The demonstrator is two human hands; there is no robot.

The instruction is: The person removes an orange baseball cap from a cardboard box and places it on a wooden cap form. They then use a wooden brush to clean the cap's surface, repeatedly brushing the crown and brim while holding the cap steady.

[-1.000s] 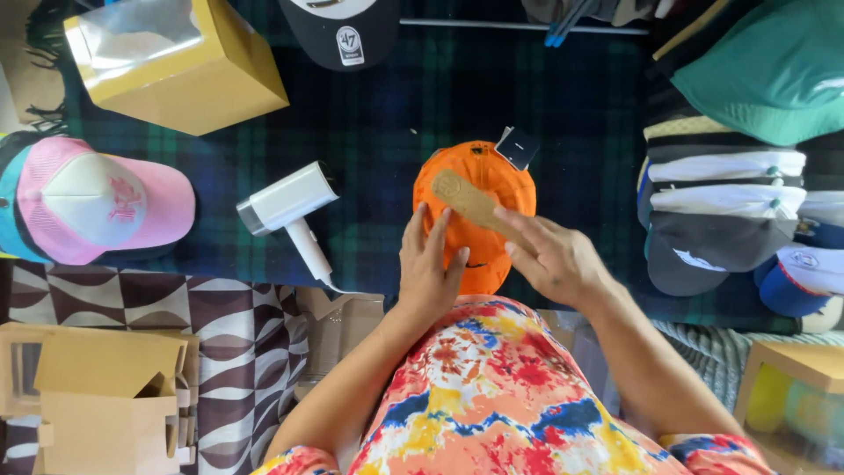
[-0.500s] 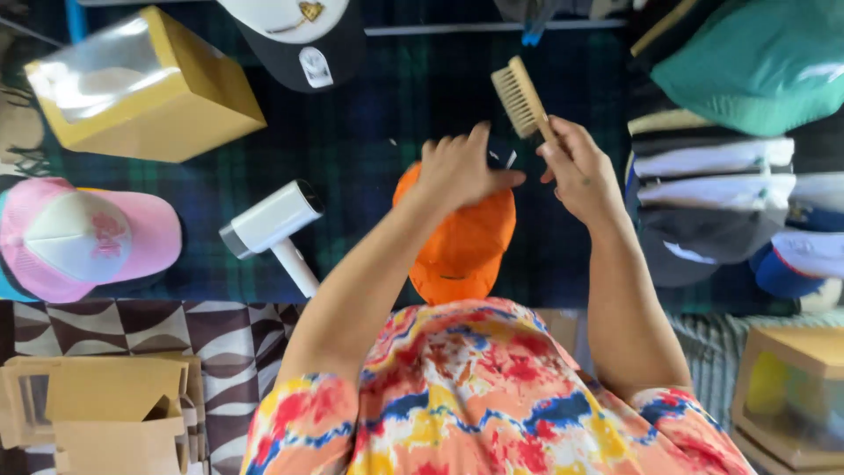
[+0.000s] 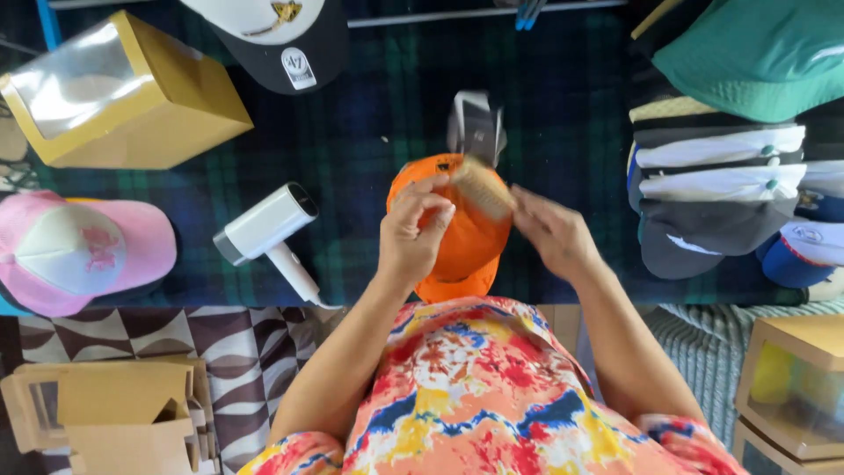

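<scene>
Left hand (image 3: 411, 230) fingers curl onto the orange cap (image 3: 457, 237), gripping its crown. Right hand (image 3: 549, 233) pinches a wooden brush (image 3: 482, 186), blurred, bristles over the cap's far side. A white hairdryer (image 3: 268, 227) lies left, well apart.

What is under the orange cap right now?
The orange cap lies on dark plaid cloth. A grey tag shows beyond it; anything beneath the cap is hidden.

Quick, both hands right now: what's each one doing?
Left hand: fingers curled on the orange cap, steadying it.
Right hand: closed on the wooden brush, bristles against the cap; motion blur hides the exact grip.
</scene>
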